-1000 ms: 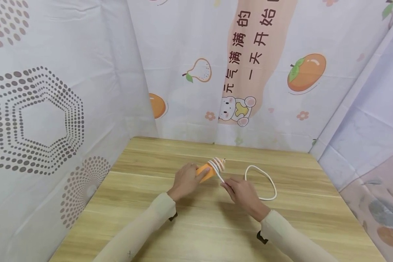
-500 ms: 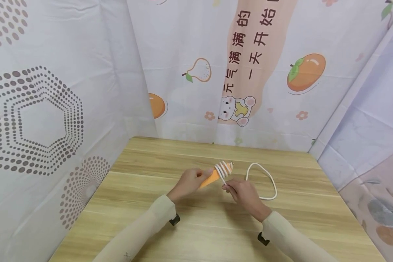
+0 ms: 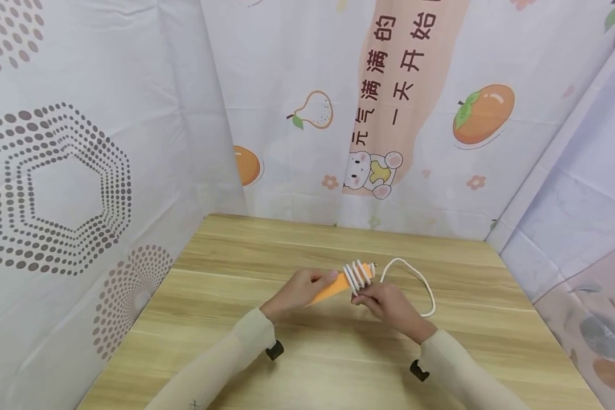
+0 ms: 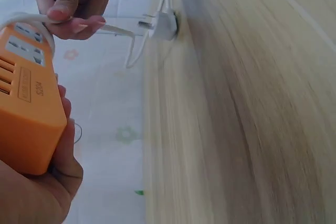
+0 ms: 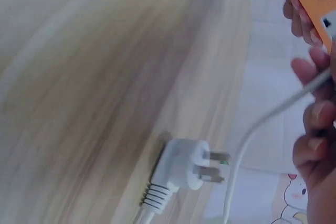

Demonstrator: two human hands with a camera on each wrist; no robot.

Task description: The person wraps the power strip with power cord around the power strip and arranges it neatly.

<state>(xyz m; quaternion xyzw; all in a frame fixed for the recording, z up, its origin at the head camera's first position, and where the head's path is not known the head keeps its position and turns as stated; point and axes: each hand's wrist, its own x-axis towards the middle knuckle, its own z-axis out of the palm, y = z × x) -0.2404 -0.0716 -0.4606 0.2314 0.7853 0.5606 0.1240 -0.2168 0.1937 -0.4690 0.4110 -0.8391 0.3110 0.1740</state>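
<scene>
An orange power strip point(image 3: 333, 286) with sockets and several slots on its face is gripped at one end by my left hand point(image 3: 301, 291), thumb on top. White cord point(image 3: 357, 275) loops several times around the strip's far end. My right hand point(image 3: 386, 304) pinches that cord between thumb and fingers, close beside the strip. In the left wrist view the cord runs across the sockets into the right fingertips point(image 4: 59, 13). Beyond the right hand, the loose cord curves over the table. Its white plug point(image 5: 181, 163), metal pins showing, lies on the wood in the right wrist view.
A wood-grain table point(image 3: 307, 364) lies beneath both hands. Printed white curtains point(image 3: 277, 57) hang behind the table and along its left and right sides. Dark wrist mounts point(image 3: 274, 349) sit under both sleeves.
My left hand has moved the power strip rightward and slightly toward me, turning it flatter. The right hand stays on the cord, which now lies against the strip's near edge.
</scene>
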